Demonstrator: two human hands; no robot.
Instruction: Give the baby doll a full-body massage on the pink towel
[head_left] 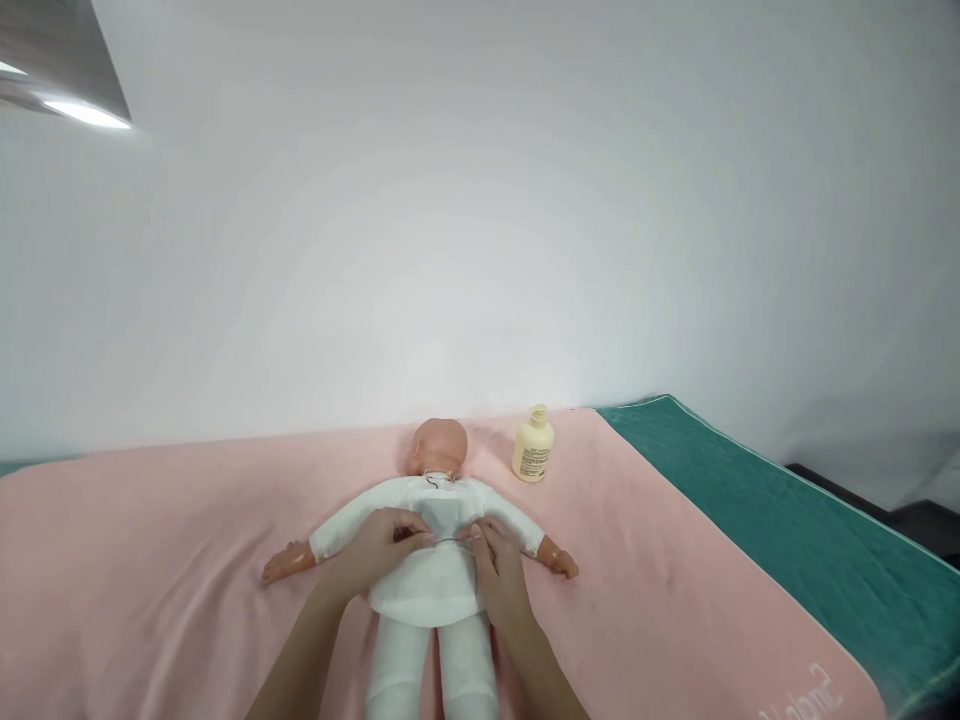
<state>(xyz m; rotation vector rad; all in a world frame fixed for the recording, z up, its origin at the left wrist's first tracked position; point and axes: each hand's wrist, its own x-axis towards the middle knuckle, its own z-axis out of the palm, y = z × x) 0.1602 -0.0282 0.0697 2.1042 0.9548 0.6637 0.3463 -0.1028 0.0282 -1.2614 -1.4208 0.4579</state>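
A doll [427, 590] with a white cloth body lies on a pink blanket [187, 560], its arms spread to both sides and its bald head at the far end. My left hand [390, 543] is at the left of the doll's torso, thumb and fingers pinched at the edge of a greyish patch [441, 517]. From the right, my right hand [491, 555] pinches the opposite side of that patch. A thin dark line runs between my fingertips along its lower edge. Whether the patch is an opening or a separate piece, I cannot tell.
A pale yellow pump bottle [533, 445] stands upright beyond the doll's right-side arm. Green cloth [735, 490] shows along the right, with a dark object [840, 500] behind it. A white wall [480, 220] rises behind the blanket.
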